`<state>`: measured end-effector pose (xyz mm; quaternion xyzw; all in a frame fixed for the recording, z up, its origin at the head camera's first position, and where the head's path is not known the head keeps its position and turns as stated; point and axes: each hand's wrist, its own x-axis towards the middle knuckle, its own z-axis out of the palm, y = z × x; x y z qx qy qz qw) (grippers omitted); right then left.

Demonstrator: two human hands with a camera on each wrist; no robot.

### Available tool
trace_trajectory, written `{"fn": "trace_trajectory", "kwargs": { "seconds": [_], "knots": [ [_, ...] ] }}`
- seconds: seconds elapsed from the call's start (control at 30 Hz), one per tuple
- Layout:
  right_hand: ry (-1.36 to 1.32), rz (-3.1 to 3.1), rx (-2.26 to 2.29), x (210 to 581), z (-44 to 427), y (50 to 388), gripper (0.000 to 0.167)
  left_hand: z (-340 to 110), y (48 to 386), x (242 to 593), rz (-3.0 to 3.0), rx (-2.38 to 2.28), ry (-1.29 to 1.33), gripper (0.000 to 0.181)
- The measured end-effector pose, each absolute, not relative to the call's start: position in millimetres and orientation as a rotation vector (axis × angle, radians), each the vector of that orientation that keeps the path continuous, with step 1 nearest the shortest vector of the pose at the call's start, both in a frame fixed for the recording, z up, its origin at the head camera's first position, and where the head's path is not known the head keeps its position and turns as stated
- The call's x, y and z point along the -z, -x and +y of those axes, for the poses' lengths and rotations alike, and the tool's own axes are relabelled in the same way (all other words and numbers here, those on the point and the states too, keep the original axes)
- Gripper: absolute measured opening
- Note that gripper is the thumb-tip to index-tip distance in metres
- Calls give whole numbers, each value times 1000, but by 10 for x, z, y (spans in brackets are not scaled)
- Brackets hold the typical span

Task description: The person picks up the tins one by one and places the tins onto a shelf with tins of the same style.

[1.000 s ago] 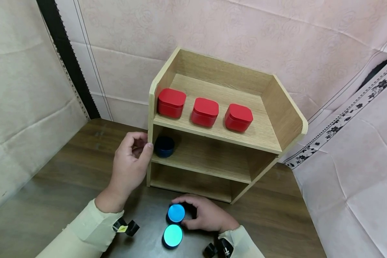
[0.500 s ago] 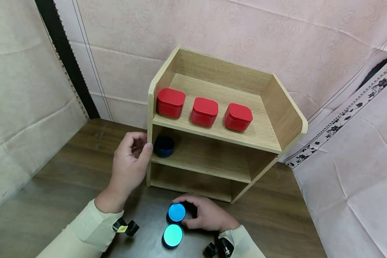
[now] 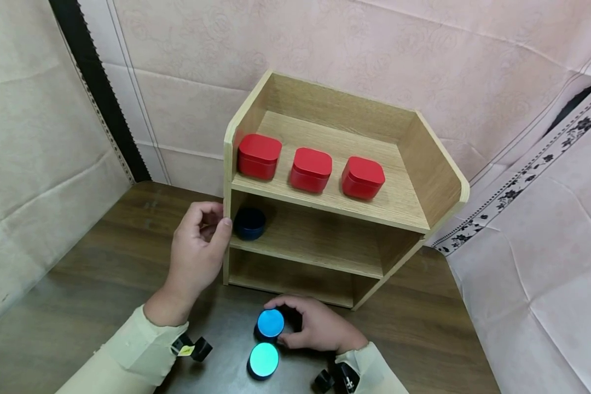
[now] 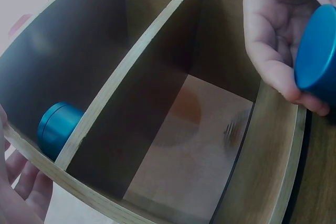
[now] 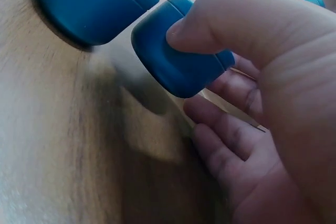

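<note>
The right hand [image 3: 320,327] gripped a round blue container [image 3: 270,324] between thumb and fingers, in front of the wooden shelf [image 3: 320,243]; whether it touched the counter [image 3: 399,339] was unclear. A second container [image 3: 264,360] stood just beside it, nearer the person. The left hand [image 3: 199,249], loosely bent, touched the shelf's left side, farther from both.
</note>
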<state>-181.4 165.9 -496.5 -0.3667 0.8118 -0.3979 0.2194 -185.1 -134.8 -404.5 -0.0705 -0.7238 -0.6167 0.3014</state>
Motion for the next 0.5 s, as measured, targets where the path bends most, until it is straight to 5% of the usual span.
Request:
{"fn": "trace_trajectory", "kwargs": {
  "seconds": [0.5],
  "knots": [
    [935, 2278, 1097, 4824, 1711, 1813, 60, -1325, 1828, 4009, -1905, 1656, 189, 22]
  ]
}}
